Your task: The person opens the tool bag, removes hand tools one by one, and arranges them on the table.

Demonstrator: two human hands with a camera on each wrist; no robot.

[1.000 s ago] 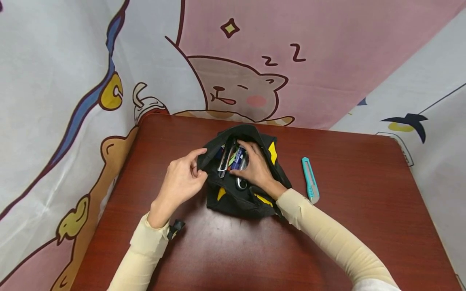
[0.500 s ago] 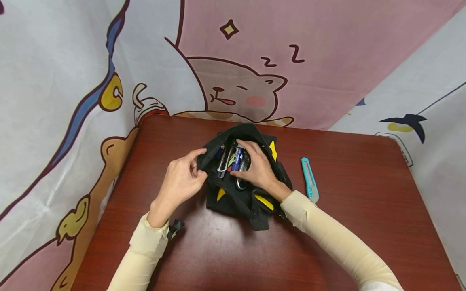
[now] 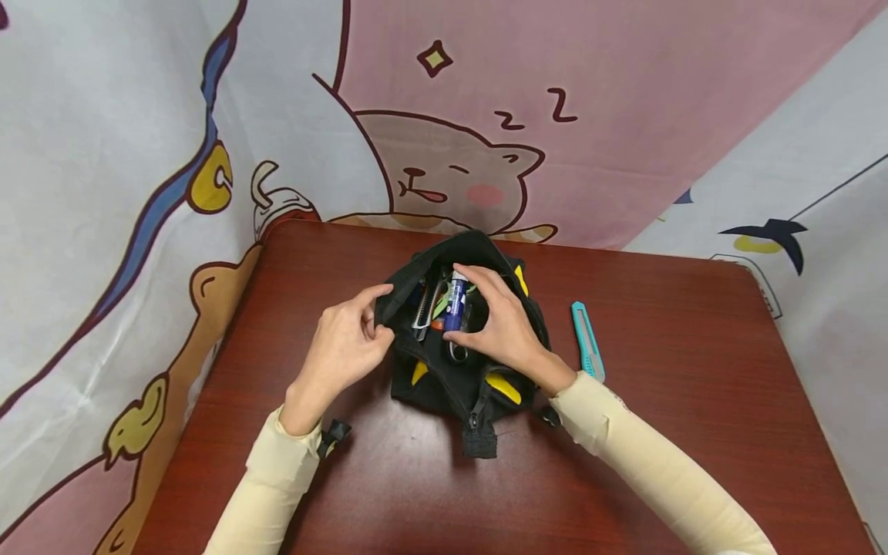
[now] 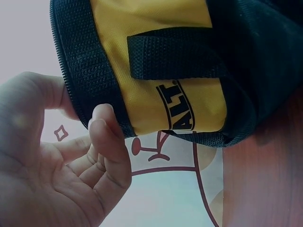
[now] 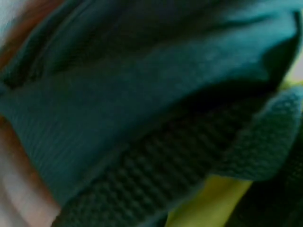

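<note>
A black and yellow zip tool bag (image 3: 451, 385) stands on the table with its mouth spread. My left hand (image 3: 347, 331) pinches the zippered rim at the bag's left end; in the left wrist view, thumb and fingers meet at the edge of the yellow end panel (image 4: 142, 104). Over the bag's mouth, my right hand (image 3: 505, 320) grips a blue glue stick (image 3: 455, 306) with a white end between thumb and fingertips. Inside the bag lie a black-and-clear utility knife (image 3: 424, 312) and a metal ring (image 3: 458, 352). Dark bag fabric (image 5: 118, 109) fills most of the right wrist view.
To the right of the bag, a turquoise box cutter (image 3: 587, 341) lies on the reddish-brown table (image 3: 694, 370). The bag's zipper end (image 3: 479, 439) hangs toward the front. A cartoon-print cloth (image 3: 590, 177) hangs behind the table.
The right hand has risen slightly out of the bag, bringing the glue stick up and upright in view. The zipper end has flopped forward. The left hand stays put.
</note>
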